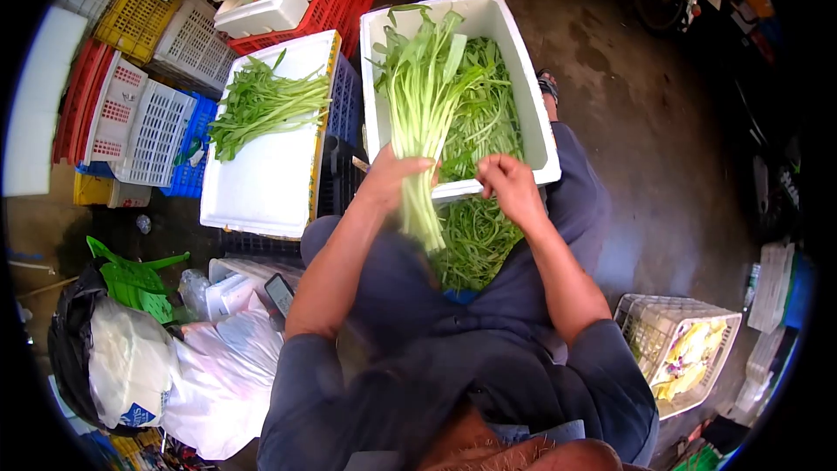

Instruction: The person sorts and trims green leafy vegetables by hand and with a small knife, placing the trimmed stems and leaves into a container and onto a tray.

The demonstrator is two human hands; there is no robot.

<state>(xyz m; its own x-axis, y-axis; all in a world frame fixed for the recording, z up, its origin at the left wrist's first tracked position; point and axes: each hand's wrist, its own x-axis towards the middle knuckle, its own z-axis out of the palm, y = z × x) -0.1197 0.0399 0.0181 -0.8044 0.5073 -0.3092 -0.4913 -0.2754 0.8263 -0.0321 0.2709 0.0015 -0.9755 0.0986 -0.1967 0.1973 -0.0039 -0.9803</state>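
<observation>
My left hand (394, 176) is closed around a bunch of water spinach (422, 96), its pale stems pointing down toward my lap and its leaves up over the white foam box (529, 96). My right hand (510, 185) is by the box's near rim, fingers curled together in a pinch. Whatever those fingers may hold is too small to make out. More loose greens (488, 113) fill part of the box. Between my legs lies another heap of greens (479, 240).
At left, a separate bunch of greens (266, 105) rests on a white foam lid (257, 179) on a crate. Stacked plastic crates (157, 135) stand beyond it. White bags (218, 375) sit at lower left, and a basket with yellowish scraps (693, 358) is at lower right.
</observation>
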